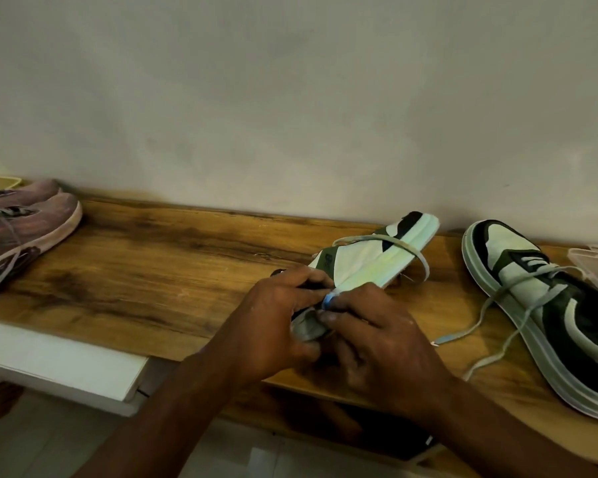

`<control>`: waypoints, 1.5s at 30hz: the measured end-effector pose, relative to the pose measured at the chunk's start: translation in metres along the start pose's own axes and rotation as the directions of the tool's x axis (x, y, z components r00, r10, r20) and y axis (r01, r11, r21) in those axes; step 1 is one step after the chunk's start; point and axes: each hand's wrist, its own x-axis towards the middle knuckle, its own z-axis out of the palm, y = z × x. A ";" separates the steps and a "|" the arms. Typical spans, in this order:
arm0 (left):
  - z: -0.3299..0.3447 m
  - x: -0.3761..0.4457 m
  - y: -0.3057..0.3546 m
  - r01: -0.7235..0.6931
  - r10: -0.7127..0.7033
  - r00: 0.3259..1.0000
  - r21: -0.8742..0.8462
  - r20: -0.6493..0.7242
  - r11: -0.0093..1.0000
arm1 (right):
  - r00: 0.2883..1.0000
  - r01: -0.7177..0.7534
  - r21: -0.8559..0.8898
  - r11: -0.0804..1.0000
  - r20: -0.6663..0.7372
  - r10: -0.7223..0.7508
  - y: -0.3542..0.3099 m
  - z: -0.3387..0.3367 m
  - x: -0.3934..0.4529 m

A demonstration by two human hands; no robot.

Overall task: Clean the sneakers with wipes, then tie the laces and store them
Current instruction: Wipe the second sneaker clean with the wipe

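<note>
Both hands grip sneaker; logo unreadable.

You have four sneakers on the table: two green-and-white ones, one lying on its side and one upright at the right, and two dusty pink ones side by side at the left. You have two hands, left and right, in view. One clear plastic container sits at the right edge.

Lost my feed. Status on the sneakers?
Both hands, left and right, grip tilted sneaker. Second sneaker unlaced, right. Nothing blocking.
</note>
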 end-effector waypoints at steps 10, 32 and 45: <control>-0.003 -0.002 0.001 -0.028 0.019 0.998 0.145 0.063 0.989 | 0.955 -0.268 -0.288 0.919 -0.206 0.214 0.086 -0.044 -0.001; 0.031 0.010 0.004 -0.092 0.164 0.975 0.395 -0.151 0.914 | 0.948 -0.295 -0.244 0.924 -0.198 0.251 0.089 -0.045 0.005; 0.037 0.010 0.006 -0.088 0.160 0.969 0.341 -0.190 0.936 | 0.975 -0.216 -0.262 0.941 -0.012 0.221 0.034 -0.026 0.004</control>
